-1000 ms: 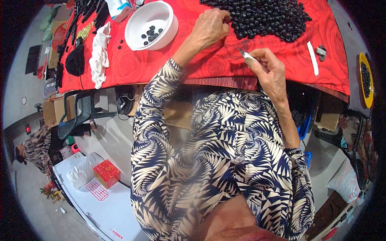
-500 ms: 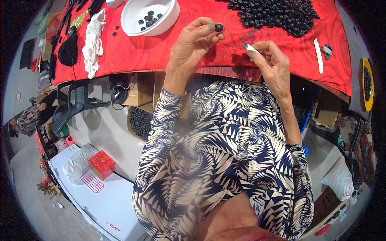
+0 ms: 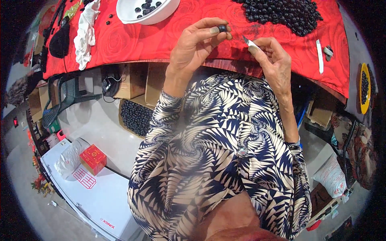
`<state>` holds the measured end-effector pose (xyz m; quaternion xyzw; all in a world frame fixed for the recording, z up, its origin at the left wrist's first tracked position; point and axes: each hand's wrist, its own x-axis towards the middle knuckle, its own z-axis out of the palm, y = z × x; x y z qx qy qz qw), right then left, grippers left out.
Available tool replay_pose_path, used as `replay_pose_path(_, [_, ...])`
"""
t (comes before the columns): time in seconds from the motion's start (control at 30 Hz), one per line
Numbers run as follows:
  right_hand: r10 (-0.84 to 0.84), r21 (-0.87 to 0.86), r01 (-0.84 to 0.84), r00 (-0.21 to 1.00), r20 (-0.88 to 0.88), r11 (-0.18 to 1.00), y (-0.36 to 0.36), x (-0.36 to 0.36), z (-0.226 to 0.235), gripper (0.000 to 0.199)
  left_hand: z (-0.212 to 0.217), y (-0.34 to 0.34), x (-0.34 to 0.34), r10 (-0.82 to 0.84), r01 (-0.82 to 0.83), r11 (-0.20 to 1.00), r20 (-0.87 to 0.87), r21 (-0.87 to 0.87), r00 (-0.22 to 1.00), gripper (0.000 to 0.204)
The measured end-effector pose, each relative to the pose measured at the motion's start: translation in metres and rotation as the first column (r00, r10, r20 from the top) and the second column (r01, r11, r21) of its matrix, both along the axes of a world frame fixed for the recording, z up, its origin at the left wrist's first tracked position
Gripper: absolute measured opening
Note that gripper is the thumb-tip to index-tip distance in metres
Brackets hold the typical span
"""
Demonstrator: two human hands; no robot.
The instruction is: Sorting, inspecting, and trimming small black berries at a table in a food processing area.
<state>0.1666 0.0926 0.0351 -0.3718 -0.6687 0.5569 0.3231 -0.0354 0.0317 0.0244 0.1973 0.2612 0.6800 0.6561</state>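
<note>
My left hand point(image 3: 199, 42) is raised over the near edge of the red-covered table point(image 3: 161, 40) and pinches a small dark round fruit point(image 3: 222, 28) between thumb and fingertips. My right hand point(image 3: 272, 54) sits just to its right, closed around a small knife point(image 3: 248, 41) whose blade tip points toward the fruit. A large heap of the same dark fruits point(image 3: 285, 14) lies on the cloth beyond my hands. A white bowl point(image 3: 146, 12) with a few dark fruits stands at the back left.
A white cloth point(image 3: 85, 34) and a black object point(image 3: 60, 40) lie at the table's left end. A white strip point(image 3: 319, 50) lies at the right. A yellow dish point(image 3: 364, 86) of dark fruits stands far right. Below are cardboard boxes point(image 3: 132, 80), a box of dark fruits point(image 3: 136, 116) and a red box point(image 3: 93, 158).
My left hand left the heap and came back toward me with one dark fruit pinched in it. It now sits close to the knife in my right hand.
</note>
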Motion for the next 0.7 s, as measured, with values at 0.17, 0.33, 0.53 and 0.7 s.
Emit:
replay_pose_path(0.17, [0.015, 0.011, -0.016, 1.0, 0.008, 1.0, 0.001, -0.002, -0.003, 0.016, -0.01, -0.002, -0.003, -0.023, 0.022, 0.997, 0.014, 0.074, 1.0, 0.023])
replay_pose_path(0.33, [0.031, -0.041, -0.03, 0.999, 0.021, 0.999, -0.002, -0.004, 0.007, 0.017, -0.009, -0.007, -0.002, -0.016, 0.015, 0.997, 0.018, 0.082, 1.0, 0.022])
replay_pose_path(0.53, [0.079, 0.012, -0.079, 0.997, 0.019, 0.997, -0.001, -0.011, 0.019, 0.017, -0.01, -0.015, -0.002, 0.009, -0.007, 0.995, -0.015, 0.104, 1.0, 0.02])
replay_pose_path(0.7, [0.103, 0.129, -0.099, 0.994, -0.024, 0.987, -0.002, -0.022, 0.026, 0.016, -0.01, -0.016, 0.002, 0.079, -0.061, 0.991, -0.15, 0.121, 0.986, 0.018])
